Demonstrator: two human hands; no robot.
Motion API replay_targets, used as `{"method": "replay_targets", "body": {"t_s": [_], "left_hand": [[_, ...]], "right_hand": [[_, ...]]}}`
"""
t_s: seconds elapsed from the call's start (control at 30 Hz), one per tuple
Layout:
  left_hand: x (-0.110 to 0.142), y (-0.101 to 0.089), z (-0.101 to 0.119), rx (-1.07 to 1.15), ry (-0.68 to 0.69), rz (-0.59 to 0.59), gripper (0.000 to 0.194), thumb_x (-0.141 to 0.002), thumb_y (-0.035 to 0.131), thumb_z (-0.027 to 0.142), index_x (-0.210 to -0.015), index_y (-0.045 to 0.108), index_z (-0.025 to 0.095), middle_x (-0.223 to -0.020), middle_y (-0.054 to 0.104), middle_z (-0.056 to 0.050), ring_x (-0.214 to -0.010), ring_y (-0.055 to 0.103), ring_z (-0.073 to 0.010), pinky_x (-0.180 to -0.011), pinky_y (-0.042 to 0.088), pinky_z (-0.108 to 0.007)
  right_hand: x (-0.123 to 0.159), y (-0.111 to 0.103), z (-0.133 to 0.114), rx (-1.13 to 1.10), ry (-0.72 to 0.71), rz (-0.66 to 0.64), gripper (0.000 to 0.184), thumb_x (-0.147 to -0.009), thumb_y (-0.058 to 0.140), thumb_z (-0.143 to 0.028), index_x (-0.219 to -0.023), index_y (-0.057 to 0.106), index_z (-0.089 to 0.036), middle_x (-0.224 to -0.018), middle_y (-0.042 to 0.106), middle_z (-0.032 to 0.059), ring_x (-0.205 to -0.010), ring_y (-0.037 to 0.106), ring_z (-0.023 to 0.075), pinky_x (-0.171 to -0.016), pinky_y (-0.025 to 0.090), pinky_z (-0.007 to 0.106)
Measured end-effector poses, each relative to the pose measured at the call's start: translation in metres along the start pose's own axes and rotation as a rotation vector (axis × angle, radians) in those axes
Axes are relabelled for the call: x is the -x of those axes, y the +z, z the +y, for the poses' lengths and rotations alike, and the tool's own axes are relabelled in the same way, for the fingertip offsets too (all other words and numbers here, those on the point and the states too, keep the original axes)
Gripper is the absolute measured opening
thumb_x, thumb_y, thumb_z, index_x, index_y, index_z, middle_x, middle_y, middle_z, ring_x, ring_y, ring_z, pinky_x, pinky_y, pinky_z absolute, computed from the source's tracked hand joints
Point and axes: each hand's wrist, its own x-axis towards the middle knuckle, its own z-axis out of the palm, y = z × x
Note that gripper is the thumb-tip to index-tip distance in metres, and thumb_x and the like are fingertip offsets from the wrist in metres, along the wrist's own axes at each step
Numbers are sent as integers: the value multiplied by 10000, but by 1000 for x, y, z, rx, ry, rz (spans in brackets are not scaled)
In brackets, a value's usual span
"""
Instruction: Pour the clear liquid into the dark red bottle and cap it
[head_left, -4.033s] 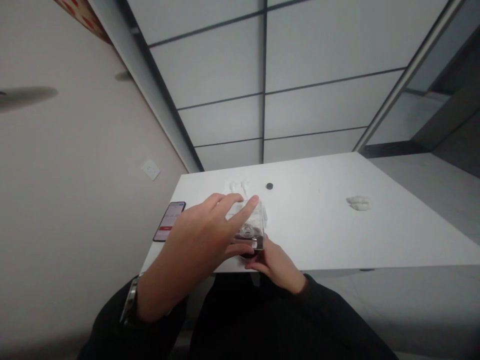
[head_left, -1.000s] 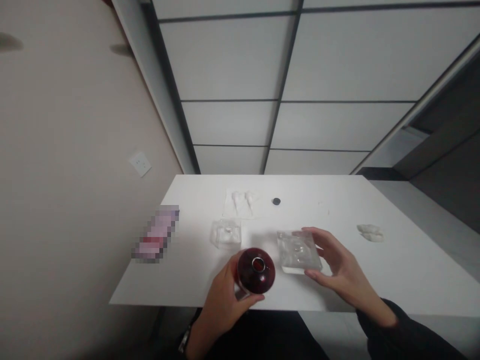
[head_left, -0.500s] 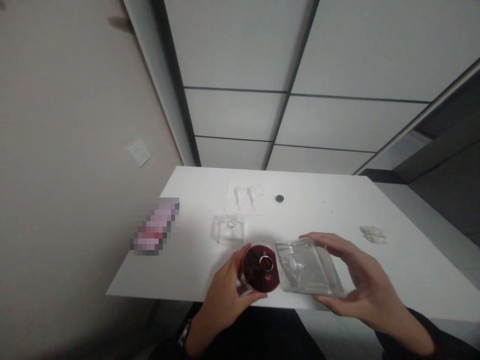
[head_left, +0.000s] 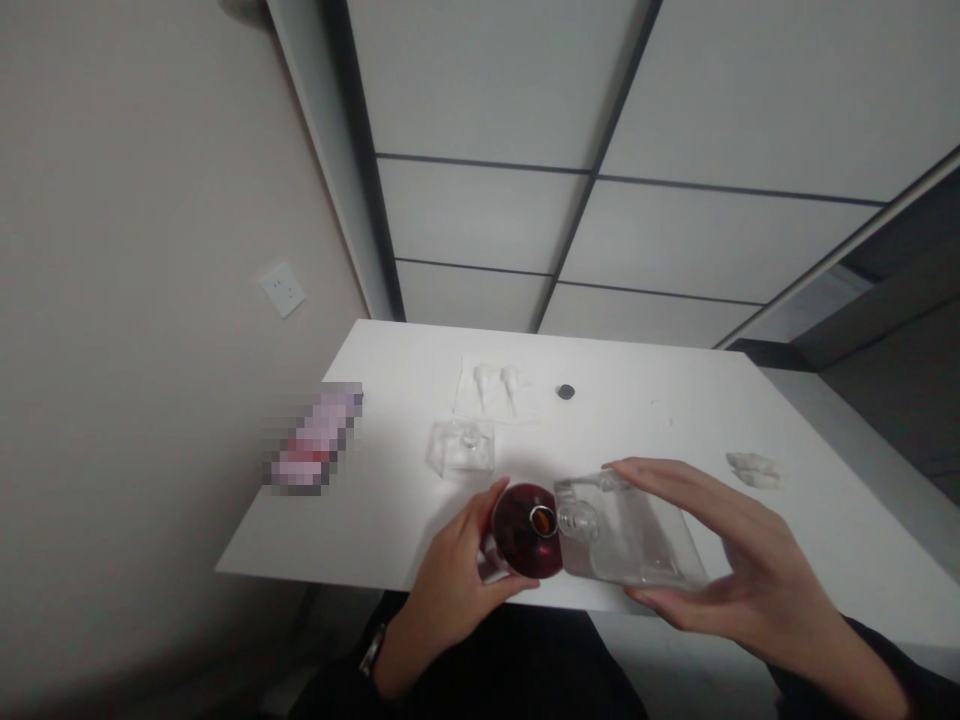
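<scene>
Left hand: the left hand [head_left: 450, 590] is held above the table's near edge, its fingers curled around one dark red glass bottle [head_left: 527, 530] and its thumb lying along the bottle's near side. A wristwatch [head_left: 373, 650] sits on the wrist, below a black sleeve [head_left: 337, 680].

Right hand: the right hand [head_left: 720, 560] comes in from 4 o'clock, fingers together along the top of one flat clear glass bottle [head_left: 630, 530], thumb beneath, pinching it from both faces. The bottle tilts, lying nearly on its side.

Bottles in hand: two. The clear neck points to 9 o'clock, at the open mouth of the red bottle, which faces up toward the camera. They are touching or just apart; the view cannot settle which.

On the white table [head_left: 397, 370]: at 11 o'clock from the red bottle stands one clear square glass bottle [head_left: 463, 446]. At 12 o'clock lies one sheet of white tissue [head_left: 487, 392] with two small white pieces on it, too pale to name. Just right of it is one small dark round cap [head_left: 566, 392]. At 2 o'clock lies one crumpled white wad [head_left: 753, 469]. At 10 o'clock lies one pixelated flat object [head_left: 315, 440], too blurred to tell.

Far: one wall socket [head_left: 279, 290] on the wall at 10 o'clock.
</scene>
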Motion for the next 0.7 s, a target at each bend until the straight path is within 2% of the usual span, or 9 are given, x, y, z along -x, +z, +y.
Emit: {"method": "replay_targets", "body": {"t_s": [0.13, 0.47, 0.7], "left_hand": [[0, -1, 0, 0, 24, -5, 985, -752, 961, 320, -1597, 455, 341, -1587, 598, -95, -1450, 594, -347, -1247, 444, -594], [0, 0, 1, -5, 31, -1, 951, -760, 959, 347, -1582, 481, 325, -1592, 591, -112, -1452, 592, -357, -1244, 444, -604], [0, 1, 2, 14, 19, 9, 950, -763, 957, 342, -1586, 483, 332, -1566, 617, -90, -1425, 614, -343, -1210, 497, -553]], "right_hand": [[-4, -2, -3, 12, -7, -2, 659, -905, 824, -425, -1518, 603, -328, -1297, 768, 105, -1139, 773, 291, -920, 695, 397], [-12, -10, -7, 82, -55, -62, 721, -947, 772, -492, -1606, 505, -372, -1318, 757, 94, -1100, 780, 283, -893, 702, 387], [-14, -12, -8, 113, -69, -73, 710, -961, 751, -503, -1611, 500, -368, -1300, 762, 97, -1082, 785, 282, -874, 701, 380]]}}
